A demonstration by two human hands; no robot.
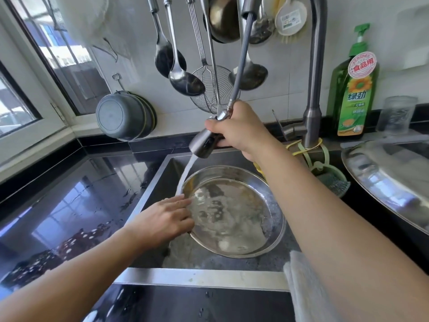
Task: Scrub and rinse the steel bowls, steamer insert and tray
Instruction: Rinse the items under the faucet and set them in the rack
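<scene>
So the round steel tray (pixel 232 212) is sitting in the sink (pixel 160 173), tipped up a bit so its inside faces the camera, with water pooled and streaky across the bottom. The right hand (pixel 241 129) is up above the sink's back edge, fingers wrapped around the pull-out sprayer head (pixel 203 142), with the grey hose (pixel 242 59) looping up to the faucet neck (pixel 314 73). A stream of water (pixel 185 175) runs down and to the left from the sprayer and lands right at the tray's upper left rim.

The left hand (pixel 167 217) is lower down, on the left side of the tray. Fingers look straight and close together, lying flat over the rim and pointing into the tray, fingertips right where the water hits. It's touching the tray rather than gripping it, as far as I can tell; the thumb side is hidden, so I can't say for sure what's underneath.

Other stuff around: ladles (pixel 178 73) and a wire skimmer (pixel 209 89) hanging on the wall behind, a stack of grey bowls (pixel 123 116) leaning at the back left corner, a green dish soap bottle (pixel 354 89) and a clear glass (pixel 397 115) on the right, plus a big steel lid (pixel 385 180) on the counter at far right. A cloth (pixel 301 282) hangs over the sink's front right edge, and a scrubber (pixel 336 184) sits near the faucet base.
</scene>
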